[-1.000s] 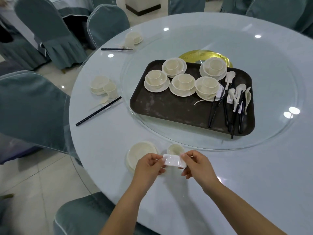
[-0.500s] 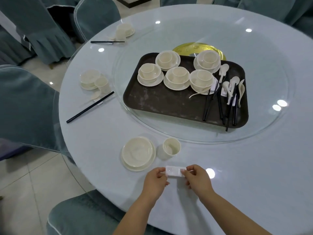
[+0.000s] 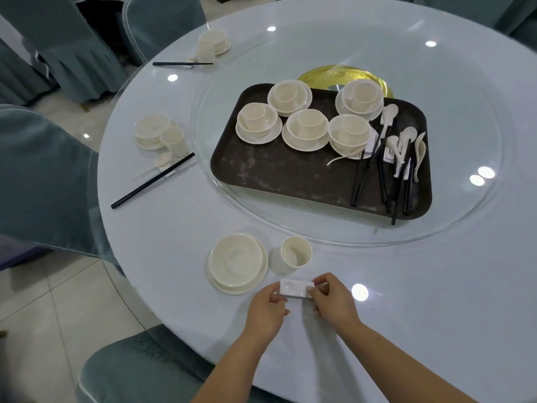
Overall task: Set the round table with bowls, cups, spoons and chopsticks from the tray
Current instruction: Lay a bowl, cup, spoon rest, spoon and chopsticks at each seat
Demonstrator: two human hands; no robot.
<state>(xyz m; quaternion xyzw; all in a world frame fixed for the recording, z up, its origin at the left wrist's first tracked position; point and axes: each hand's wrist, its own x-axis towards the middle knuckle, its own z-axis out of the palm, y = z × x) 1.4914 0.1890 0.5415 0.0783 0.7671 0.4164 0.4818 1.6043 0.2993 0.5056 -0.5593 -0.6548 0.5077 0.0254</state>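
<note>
1. I had my left hand (image 3: 268, 311) and right hand (image 3: 331, 301) at the near edge of the counter (image 3: 436, 286), each grip pinched on one end of the small white rest (image 3: 296, 288)
2. The rest lay low over the counter, just in front of the cup (image 3: 295, 254); the bowl on its plate (image 3: 236, 263) sat just left of the cup
3. The dark tray (image 3: 276, 173) sat on the glass turntable (image 3: 459, 205) mid-counter, with five bowl sets (image 3: 308, 128) along its far edge and spoons (image 3: 401, 144) and chopsticks (image 3: 380, 181) at its right end
4. Two finished settings (image 3: 158, 133) sat along the counter's left edge
</note>
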